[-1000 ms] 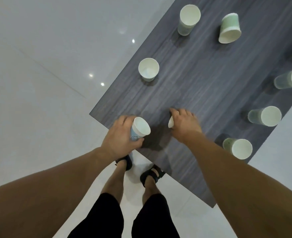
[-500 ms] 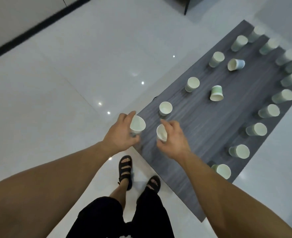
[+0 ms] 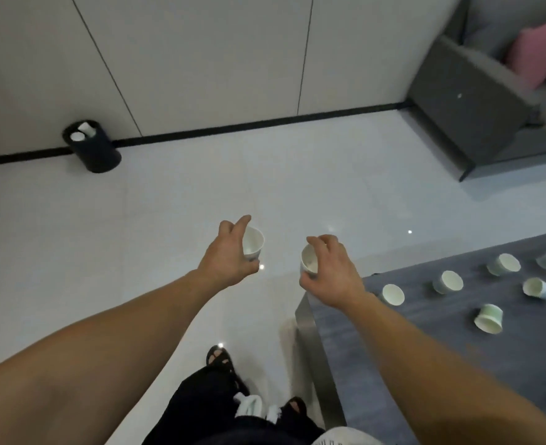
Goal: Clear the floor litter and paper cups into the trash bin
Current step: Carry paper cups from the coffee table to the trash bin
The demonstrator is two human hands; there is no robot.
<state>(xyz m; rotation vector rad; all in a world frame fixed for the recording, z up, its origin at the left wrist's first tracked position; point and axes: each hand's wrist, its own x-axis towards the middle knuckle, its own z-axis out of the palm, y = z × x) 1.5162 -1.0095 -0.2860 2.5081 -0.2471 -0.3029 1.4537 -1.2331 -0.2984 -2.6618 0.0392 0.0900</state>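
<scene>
We hold one paper cup in each hand. The left hand (image 3: 230, 252) wraps its fingers round the side of the left cup (image 3: 253, 240), whose mouth is turned up and to the right. The right hand (image 3: 332, 271) grips the right cup (image 3: 308, 263) from its outer side, with the mouth turned toward the left hand. Both cups are clear of the table (image 3: 458, 364) and hang over the floor (image 3: 169, 220).

The trash bin (image 3: 95, 149) stands ahead and far to the left, against the dark skirting of the wall (image 3: 201, 59), well apart from both hands. Its open mouth faces upward, and white cups already show inside. The left hand is the nearer of the two; the right hand has further to travel. We judge that the next move calls for a walk toward the bin before either cup is released, since the gap looks too wide for a sure drop. More cups (image 3: 392, 294) stand or lie on the table, not yet cleared.
</scene>
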